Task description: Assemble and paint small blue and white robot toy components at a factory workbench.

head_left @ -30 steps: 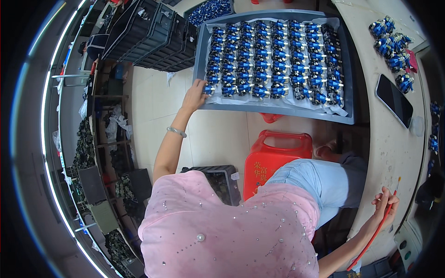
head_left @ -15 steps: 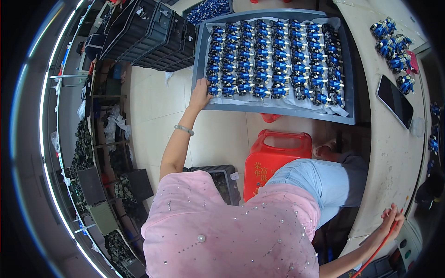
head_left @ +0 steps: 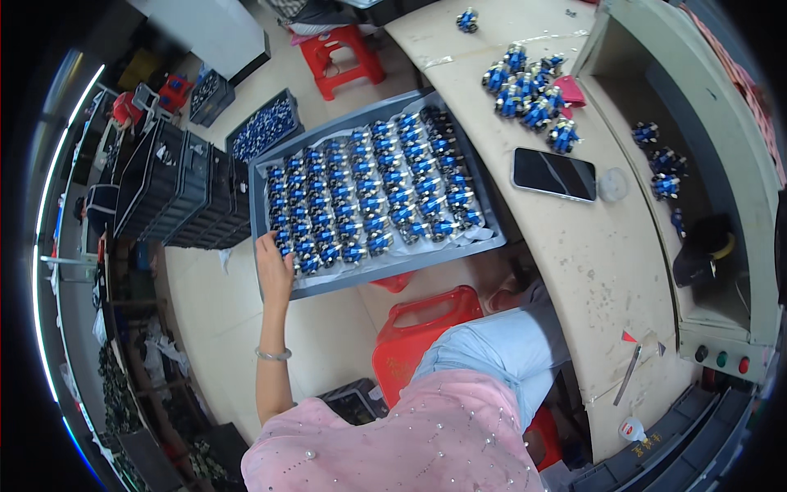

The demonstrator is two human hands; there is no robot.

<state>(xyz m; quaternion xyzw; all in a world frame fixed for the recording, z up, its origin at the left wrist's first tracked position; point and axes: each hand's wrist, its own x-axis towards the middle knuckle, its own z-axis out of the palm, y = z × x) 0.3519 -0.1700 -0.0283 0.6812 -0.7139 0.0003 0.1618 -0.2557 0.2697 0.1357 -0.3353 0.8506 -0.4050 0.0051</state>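
My left hand (head_left: 275, 266) is at the near left corner of a large grey plastic tray (head_left: 402, 266), its fingers curled over the rim beside the end of a row. White sheets line the tray, and on them lie several rows of small blue-and-black parts (head_left: 375, 223) with silvery ends. The right-hand row looks mostly black. My right hand is out of the picture. On the bench to the right sits a loose heap of similar blue parts (head_left: 518, 92), beside a pink cloth (head_left: 570, 92).
A phone (head_left: 554, 174) and a small clear round container (head_left: 611, 185) lie on the pale bench (head_left: 566, 262). Beyond them stands a machine housing with buttons (head_left: 721, 359). Stacked dark crates (head_left: 184, 197) rise at left. A red stool (head_left: 392, 365) stands below the tray.
The view has swung to the right, so more of the bench shows. My right hand, earlier at lower right with a red cord, has left the picture. My left hand stays at the tray's corner.
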